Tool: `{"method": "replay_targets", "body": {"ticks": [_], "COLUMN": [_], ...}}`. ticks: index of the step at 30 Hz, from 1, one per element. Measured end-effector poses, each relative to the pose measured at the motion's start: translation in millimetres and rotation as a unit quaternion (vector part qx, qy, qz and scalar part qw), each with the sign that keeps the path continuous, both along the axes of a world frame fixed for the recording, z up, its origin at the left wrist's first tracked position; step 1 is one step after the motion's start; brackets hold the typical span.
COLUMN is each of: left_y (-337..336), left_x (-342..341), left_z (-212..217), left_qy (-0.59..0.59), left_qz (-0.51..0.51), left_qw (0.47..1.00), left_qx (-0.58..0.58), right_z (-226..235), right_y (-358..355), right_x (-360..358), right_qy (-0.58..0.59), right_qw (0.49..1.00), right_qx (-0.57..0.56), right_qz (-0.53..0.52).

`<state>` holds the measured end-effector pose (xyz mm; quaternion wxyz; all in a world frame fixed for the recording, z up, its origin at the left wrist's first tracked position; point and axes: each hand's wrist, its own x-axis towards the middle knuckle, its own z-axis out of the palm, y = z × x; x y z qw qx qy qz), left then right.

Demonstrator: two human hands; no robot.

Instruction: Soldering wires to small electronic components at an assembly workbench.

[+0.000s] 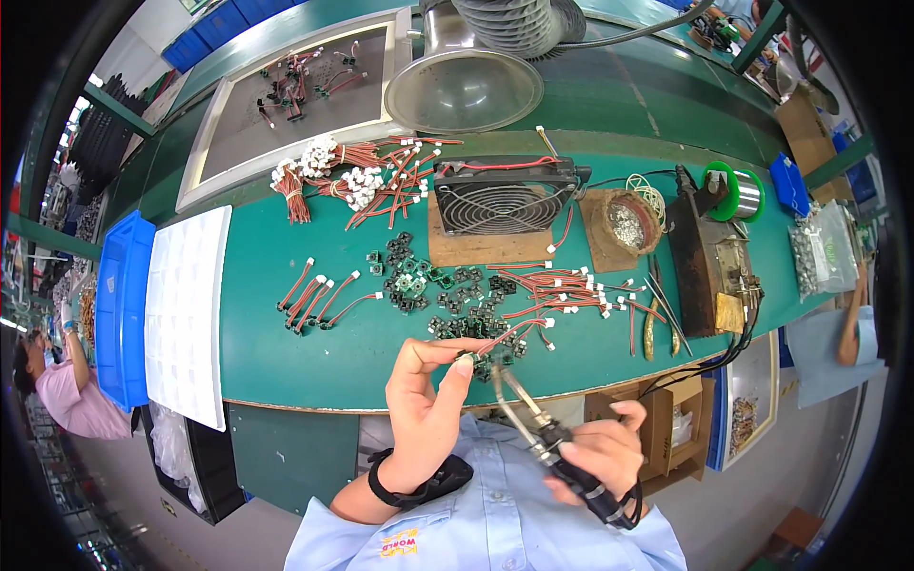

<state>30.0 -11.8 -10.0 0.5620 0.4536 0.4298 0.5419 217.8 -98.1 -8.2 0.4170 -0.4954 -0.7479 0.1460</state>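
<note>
Between the thumb and fingers of my left hand (426,411) is a small green circuit board (470,359). A red-and-black wire lead (511,335) with a white connector runs from the board to the right. My right hand (607,451) grips a black-handled soldering iron (578,479), whose metal tip and curved feed tube point at the board. Whether the tip touches the board, I cannot tell. Just beyond my fingers lies a pile of small dark-and-green boards (466,325). Loose wire leads (562,288) with white connectors spread to its right.
Boards with wires attached (317,300) lie at the left, near a white tray (186,314) and blue bin (124,314). Behind the pile stands a black fan (505,202). A solder spool (745,195), soldering station (700,271), pliers (649,335) and tweezers (669,309) are at the right.
</note>
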Motion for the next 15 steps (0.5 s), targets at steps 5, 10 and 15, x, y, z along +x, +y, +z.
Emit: {"method": "replay_targets", "body": {"ticks": [5,10,15], "left_y": [3,6,8], "left_x": [-7,-13,-22], "left_z": [8,11,9], "left_qy": [-0.106,-0.193,-0.201], "left_qz": [-0.043,-0.08,-0.051], "left_qw": [0.989,0.969,0.97], "left_qx": [-0.093,-0.135,-0.123], "right_z": [-19,-48,-46], "right_y": [22,68,63], "right_x": [24,42,22], "right_qy": [0.042,-0.077,0.109], "right_qw": [0.982,0.943,0.94], "right_qx": [0.087,-0.003,-0.054], "right_qz": [-0.159,-0.323,-0.319]}}
